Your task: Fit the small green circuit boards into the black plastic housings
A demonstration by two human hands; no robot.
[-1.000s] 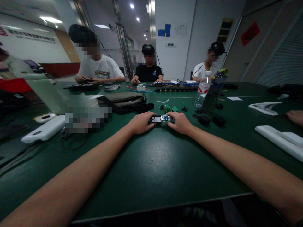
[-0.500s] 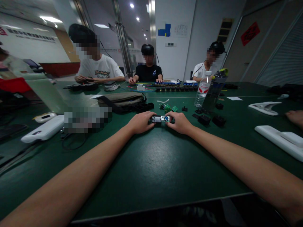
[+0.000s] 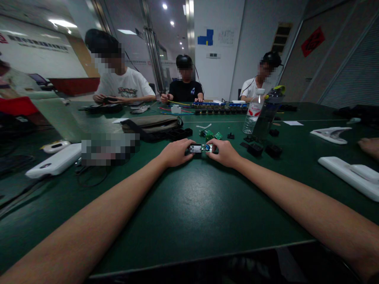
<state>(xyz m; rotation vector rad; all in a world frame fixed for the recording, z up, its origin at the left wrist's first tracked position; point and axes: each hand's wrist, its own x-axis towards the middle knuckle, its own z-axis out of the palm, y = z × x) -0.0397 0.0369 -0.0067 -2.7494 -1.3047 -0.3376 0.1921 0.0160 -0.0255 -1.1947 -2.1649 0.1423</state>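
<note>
My left hand [image 3: 178, 153] pinches the left end of a small electronic module [image 3: 196, 149], which has a pale left part in a dark surround. At its right end, a small circuit board [image 3: 208, 148] with a round blue part is gripped between the thumb and fingers of my right hand [image 3: 224, 153]. The two pieces touch or nearly touch; the fingertips partly cover both ends. Just beyond my hands lie several green circuit boards [image 3: 218, 135] on the dark green table [image 3: 189, 221].
Black housings [image 3: 255, 149] lie right of my right hand, before a water bottle [image 3: 254, 112] and a dark bottle [image 3: 269, 112]. A bag [image 3: 154, 124] lies beyond my left hand. White devices [image 3: 55, 161] flank both sides. Several people sit around the table, one hand [image 3: 369, 146] at far right.
The circuit board in my right hand has tilted slightly, and its glare is lower. My hands have hardly moved. Across the table, a person's hand has risen slightly with a yellow wire.
</note>
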